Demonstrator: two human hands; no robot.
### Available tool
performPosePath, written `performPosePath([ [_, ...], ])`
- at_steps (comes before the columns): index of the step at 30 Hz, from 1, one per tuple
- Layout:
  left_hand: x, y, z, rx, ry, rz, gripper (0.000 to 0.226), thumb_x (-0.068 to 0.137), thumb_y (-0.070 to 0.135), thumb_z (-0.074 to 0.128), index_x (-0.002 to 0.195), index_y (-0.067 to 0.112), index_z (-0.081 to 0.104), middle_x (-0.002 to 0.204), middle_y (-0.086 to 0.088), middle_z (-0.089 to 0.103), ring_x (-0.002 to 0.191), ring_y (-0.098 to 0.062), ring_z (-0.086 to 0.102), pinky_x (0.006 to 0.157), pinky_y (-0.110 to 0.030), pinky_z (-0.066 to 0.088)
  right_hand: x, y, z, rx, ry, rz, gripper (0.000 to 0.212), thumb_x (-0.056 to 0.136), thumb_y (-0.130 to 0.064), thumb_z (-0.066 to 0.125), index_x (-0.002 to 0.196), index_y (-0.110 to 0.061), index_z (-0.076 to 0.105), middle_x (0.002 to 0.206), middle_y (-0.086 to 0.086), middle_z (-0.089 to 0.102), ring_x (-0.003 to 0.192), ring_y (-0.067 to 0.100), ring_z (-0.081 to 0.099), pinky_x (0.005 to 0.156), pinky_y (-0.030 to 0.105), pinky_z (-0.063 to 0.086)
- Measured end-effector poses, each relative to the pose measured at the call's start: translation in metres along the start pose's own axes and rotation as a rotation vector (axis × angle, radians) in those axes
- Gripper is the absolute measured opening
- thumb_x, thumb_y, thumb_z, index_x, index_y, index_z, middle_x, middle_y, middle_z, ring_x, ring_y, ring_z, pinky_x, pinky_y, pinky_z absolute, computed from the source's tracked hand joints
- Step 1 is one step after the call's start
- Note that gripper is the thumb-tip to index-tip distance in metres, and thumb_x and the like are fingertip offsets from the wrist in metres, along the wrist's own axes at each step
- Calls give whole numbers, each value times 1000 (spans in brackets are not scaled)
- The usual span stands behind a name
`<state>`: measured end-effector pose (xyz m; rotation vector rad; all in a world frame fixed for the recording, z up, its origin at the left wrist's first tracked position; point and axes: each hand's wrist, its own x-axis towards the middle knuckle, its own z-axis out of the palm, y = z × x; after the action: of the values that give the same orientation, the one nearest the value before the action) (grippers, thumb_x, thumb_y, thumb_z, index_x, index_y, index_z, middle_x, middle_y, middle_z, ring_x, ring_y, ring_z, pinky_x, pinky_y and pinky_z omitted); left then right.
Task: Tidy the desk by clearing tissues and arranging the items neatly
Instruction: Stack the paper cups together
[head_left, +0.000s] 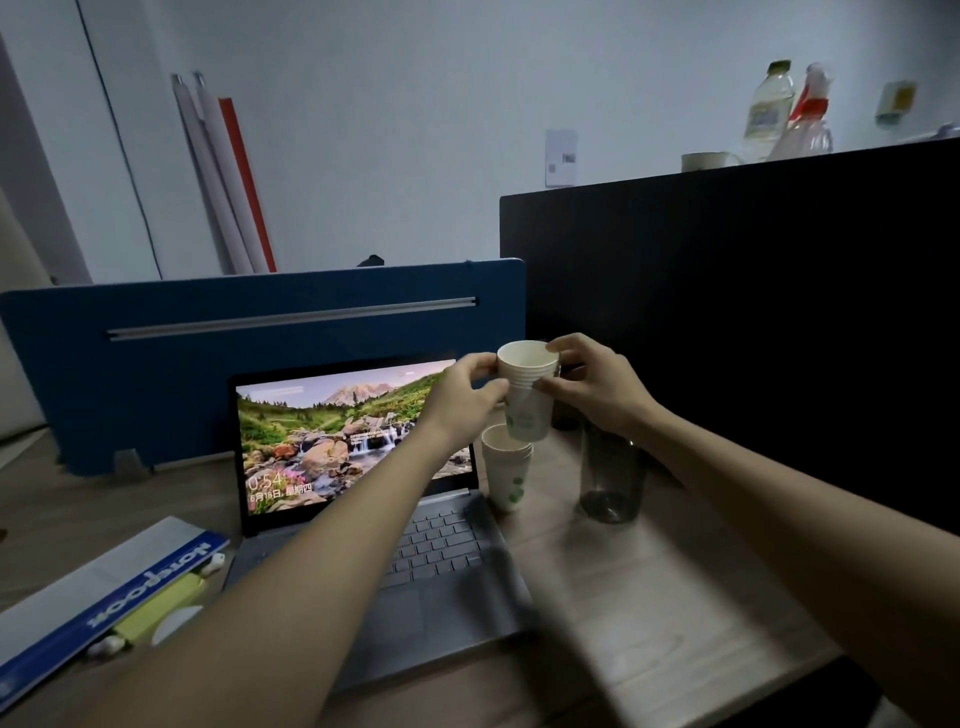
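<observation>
Far left of the worktop (649, 587): a blue and white printed sheet (104, 597) is lying at an angle near the front edge, with a yellow block and small white earbud-like pieces peeking out from under it.
Back left: a blue divider panel (249, 358) is standing upright behind the worktop.
Centre: an open laptop (358, 467) is showing a mountain and waterfall lock screen, and the left forearm is reaching across its keyboard.
Left hand (460, 395): it is gripping the raised cup stack from the left, thumb and fingers curled round the upper part.
Raised cup stack (529, 389): several nested paper cups are being held in the air between both hands, directly above the second stack and just apart from it.
Second cup stack (506, 467): it is standing upright on the worktop, just right of the laptop screen.
Right hand (589, 384): it is pinching the raised stack near the rim from the right.
Dark see-through tumbler (612, 475): it is standing just right of the second stack, under the right wrist.
Tissues: none are showing in this view.
Step in hand: the person is apparently gathering the cups into one stack.
Next move: it is calling for lining the raised stack squarely over the lower rim and easing it straight down, since a tilt could tip the light lower cups.
</observation>
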<state>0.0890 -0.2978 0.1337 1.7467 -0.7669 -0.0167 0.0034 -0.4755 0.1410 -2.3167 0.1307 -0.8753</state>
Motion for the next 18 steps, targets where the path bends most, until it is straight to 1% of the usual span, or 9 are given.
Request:
performPosePath([
  [1, 3, -2, -3, 10, 10, 2, 33, 92, 17, 62, 125, 15, 61, 121, 0, 67, 111, -16, 63, 96, -43, 53, 4, -1, 4, -3, -1, -2, 46, 79, -32, 79, 120, -19, 60, 102, -3, 67, 84, 5, 64, 71, 15, 47],
  [3, 8, -7, -7, 23, 21, 0, 30, 91, 18, 62, 122, 18, 61, 120, 2, 67, 108, -14, 64, 95, -41, 54, 10, 0, 13, -1, -9, 0, 46, 79, -29, 79, 119, -18, 59, 101, -3, 65, 83, 3, 63, 69, 7, 44],
  [5, 12, -16, -9, 9, 15, -22, 27, 91, 16, 63, 118, 19, 62, 117, 2, 67, 108, -18, 65, 97, -43, 53, 14, 4, 23, -7, -24, 7, 46, 79, -28, 80, 119, -17, 59, 102, -2, 65, 81, 2, 62, 67, 4, 43],
  [6, 14, -20, -10, 5, 8, -36, 27, 91, 14, 62, 118, 19, 62, 117, 1, 67, 108, -20, 65, 98, -45, 52, 15, 7, 28, -11, -33, 14, 47, 79, -27, 80, 120, -17, 59, 104, 0, 67, 84, 6, 64, 69, 6, 43],
  [8, 19, -29, -10, 21, -8, -62, 28, 91, 14, 62, 119, 18, 61, 121, -1, 66, 111, -22, 64, 100, -47, 50, 17, 13, 38, -8, -52, 38, 49, 78, -27, 80, 120, -17, 58, 107, 4, 68, 90, 12, 65, 77, 17, 46],
  [10, 21, -38, -8, 52, -28, -89, 35, 91, 13, 62, 126, 15, 59, 126, -2, 63, 116, -21, 60, 102, -45, 49, 17, 20, 46, -10, -81, 63, 51, 78, -26, 81, 121, -16, 57, 110, 5, 69, 95, 14, 65, 81, 22, 48],
  [13, 23, -53, -4, 95, -63, -127, 41, 91, 13, 60, 131, 15, 57, 129, -2, 62, 119, -18, 56, 102, -38, 46, 18, 31, 57, -45, -119, 101, 52, 77, -28, 81, 121, -16, 57, 109, 6, 68, 95, 13, 63, 80, 22, 46],
  [15, 23, -63, -1, 115, -98, -154, 40, 91, 12, 59, 131, 13, 57, 129, -3, 62, 119, -19, 55, 102, -39, 45, 16, 40, 65, -72, -147, 130, 52, 77, -29, 81, 121, -17, 57, 111, 5, 67, 95, 13, 61, 79, 23, 46],
  [18, 19, -81, 4, 161, -149, -183, 41, 92, 16, 60, 133, 14, 54, 131, -1, 60, 117, -15, 53, 101, -35, 43, 8, 53, 78, -93, -197, 175, 51, 78, -29, 80, 122, -17, 57, 117, 6, 65, 100, 15, 62, 82, 30, 54],
])
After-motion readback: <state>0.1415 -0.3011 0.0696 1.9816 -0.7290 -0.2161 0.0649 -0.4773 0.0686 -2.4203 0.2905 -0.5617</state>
